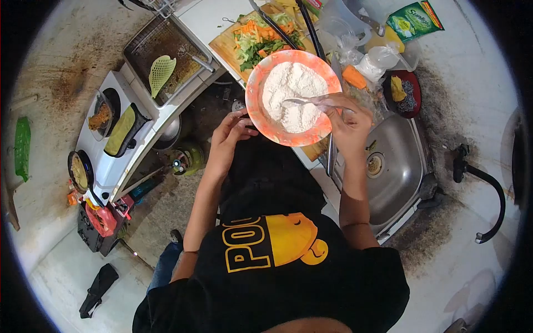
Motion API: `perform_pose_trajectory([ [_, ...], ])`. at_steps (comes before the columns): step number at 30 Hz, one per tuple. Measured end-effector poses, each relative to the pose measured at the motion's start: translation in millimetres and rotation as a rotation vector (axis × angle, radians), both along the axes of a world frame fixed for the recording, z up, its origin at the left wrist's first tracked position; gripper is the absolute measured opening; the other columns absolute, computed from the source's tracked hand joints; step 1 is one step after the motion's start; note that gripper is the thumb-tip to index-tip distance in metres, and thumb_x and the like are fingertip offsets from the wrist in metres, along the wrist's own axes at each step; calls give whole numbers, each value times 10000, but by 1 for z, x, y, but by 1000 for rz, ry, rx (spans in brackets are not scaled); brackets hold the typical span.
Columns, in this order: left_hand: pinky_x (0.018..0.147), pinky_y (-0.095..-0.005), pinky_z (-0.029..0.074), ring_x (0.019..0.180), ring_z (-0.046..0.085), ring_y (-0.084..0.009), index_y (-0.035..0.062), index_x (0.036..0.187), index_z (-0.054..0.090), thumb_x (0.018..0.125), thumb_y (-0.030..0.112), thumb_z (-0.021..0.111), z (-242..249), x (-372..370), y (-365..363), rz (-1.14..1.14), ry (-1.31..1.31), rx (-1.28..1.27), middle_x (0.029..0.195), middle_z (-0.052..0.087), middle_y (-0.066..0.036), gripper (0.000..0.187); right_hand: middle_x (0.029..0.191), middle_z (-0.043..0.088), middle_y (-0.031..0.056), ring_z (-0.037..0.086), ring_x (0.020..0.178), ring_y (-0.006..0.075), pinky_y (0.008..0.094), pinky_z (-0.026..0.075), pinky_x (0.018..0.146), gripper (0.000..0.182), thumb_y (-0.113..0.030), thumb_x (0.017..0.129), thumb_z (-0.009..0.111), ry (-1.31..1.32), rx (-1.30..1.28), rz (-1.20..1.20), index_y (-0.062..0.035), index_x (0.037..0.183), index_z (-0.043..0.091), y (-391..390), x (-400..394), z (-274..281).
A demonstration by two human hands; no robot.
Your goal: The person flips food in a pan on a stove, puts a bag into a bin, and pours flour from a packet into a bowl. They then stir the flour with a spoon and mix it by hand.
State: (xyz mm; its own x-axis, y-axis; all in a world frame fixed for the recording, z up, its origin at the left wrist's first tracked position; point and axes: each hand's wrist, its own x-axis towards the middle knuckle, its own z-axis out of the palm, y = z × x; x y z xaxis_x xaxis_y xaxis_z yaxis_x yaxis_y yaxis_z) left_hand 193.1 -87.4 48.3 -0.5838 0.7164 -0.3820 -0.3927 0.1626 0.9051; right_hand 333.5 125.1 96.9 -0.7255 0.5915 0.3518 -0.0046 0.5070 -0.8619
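Note:
An orange-and-white plate point(256, 114) carries a heap of white flour point(293, 89). My right hand point(347, 119) is closed on the handle of a metal spoon point(300, 102), whose bowl end rests in the flour. At the plate's lower left rim, my left hand point(233, 132) has its fingers bent and apart, the fingertips right by the edge. Behind the plate, a wooden cutting board point(223, 43) bears chopped carrot, cabbage and green leaves point(261, 41). A piece of carrot point(354, 77) lies to the right of the plate.
At right is a steel sink point(397, 161) with a black faucet point(482, 177). A red dish with scouring pads point(410, 102) and a green soap pouch point(415, 21) stand behind it. A white stove point(114, 161) with pans is at left, near a green strainer ladle point(161, 73).

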Motion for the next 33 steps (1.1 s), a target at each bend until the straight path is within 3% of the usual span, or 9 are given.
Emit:
perform_pose_trajectory([
  [5, 864, -296, 482, 948, 633, -162, -8, 1291, 504, 993, 157, 453, 2, 1, 0, 15, -1, -5, 1084, 656, -93, 344, 906, 727, 140, 699, 830, 203, 295, 544, 769, 120, 116, 791, 658, 92, -113, -73, 46, 876, 706, 5, 2, -9],
  [11, 862, -289, 475, 940, 627, -151, -15, 1262, 529, 976, 118, 468, 3, 2, 2, 52, 39, -26, 1075, 655, -82, 322, 898, 725, 137, 699, 844, 207, 301, 543, 772, 120, 120, 787, 657, 79, 17, -142, 49, 874, 700, 5, 2, 7],
  [16, 959, -303, 429, 1067, 562, -153, 8, 1249, 552, 944, 54, 506, -4, 0, 3, 175, 153, 72, 1184, 601, -94, 312, 882, 724, 127, 702, 837, 202, 303, 543, 757, 92, 109, 787, 651, 52, -137, 36, 42, 832, 695, 4, 5, 10],
  [20, 990, -320, 412, 1124, 526, -168, 20, 1248, 557, 934, 44, 520, 1, 1, 3, 179, 254, -6, 1209, 585, -76, 317, 874, 726, 116, 706, 824, 196, 295, 544, 749, 91, 92, 797, 646, -33, -92, 123, 38, 845, 701, 1, -5, 4],
  [28, 1001, -332, 407, 1135, 516, -188, 39, 1252, 562, 909, 30, 543, -5, 0, 2, 179, 368, -44, 1261, 549, -78, 344, 877, 733, 107, 712, 817, 185, 283, 550, 755, 124, 94, 794, 636, 54, 28, -31, 33, 874, 707, 14, -23, -7],
  [33, 992, -327, 411, 1128, 510, -186, 48, 1239, 574, 902, 23, 542, -2, 0, 4, 200, 384, -28, 1233, 541, -77, 340, 864, 732, 109, 708, 807, 186, 285, 547, 746, 125, 95, 778, 662, 133, -55, -95, 29, 873, 709, 16, -19, -12],
])
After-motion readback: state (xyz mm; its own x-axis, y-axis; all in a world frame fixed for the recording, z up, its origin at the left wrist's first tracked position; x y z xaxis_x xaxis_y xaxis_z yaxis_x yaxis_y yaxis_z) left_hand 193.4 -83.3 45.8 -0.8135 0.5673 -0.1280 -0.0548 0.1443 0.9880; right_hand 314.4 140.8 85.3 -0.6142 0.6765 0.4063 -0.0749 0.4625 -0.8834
